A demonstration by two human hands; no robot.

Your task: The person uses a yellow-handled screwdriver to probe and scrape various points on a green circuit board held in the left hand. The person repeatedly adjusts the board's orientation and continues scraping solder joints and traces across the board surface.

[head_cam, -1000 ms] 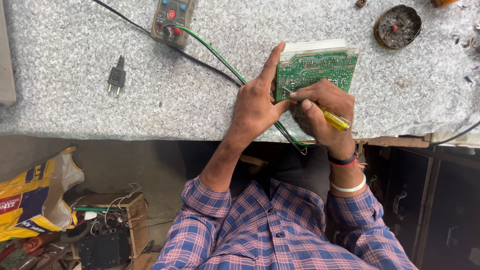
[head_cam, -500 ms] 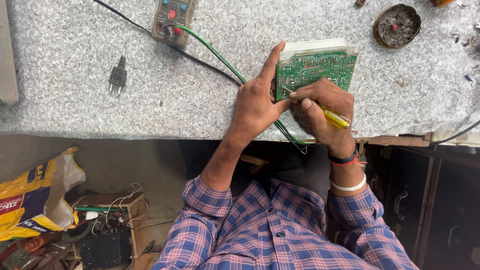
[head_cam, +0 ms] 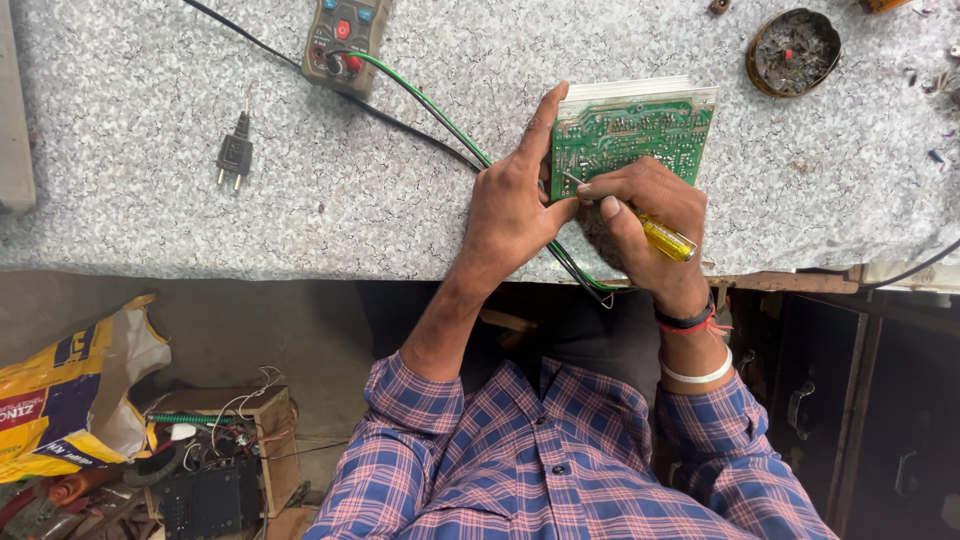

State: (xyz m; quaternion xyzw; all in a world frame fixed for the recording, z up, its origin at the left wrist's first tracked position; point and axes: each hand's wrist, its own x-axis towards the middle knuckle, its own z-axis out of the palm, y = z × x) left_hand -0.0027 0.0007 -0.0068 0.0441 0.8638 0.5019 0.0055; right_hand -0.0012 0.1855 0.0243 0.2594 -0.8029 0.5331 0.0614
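Observation:
A green circuit board [head_cam: 640,125] lies solder side up on a white casing on the speckled grey worktop [head_cam: 300,180]. My left hand [head_cam: 515,205] grips the board's left edge, index finger stretched up along it. My right hand [head_cam: 640,215] holds a screwdriver with a yellow handle [head_cam: 668,238]; its thin metal tip rests on the board near the lower left corner.
A grey tester with red and blue buttons [head_cam: 343,40] sits at the top, with green and black leads running toward the board. A black plug [head_cam: 235,155] lies to the left. A round dirty tin [head_cam: 793,50] stands top right. A yellow bag [head_cam: 70,400] and wiring lie on the floor.

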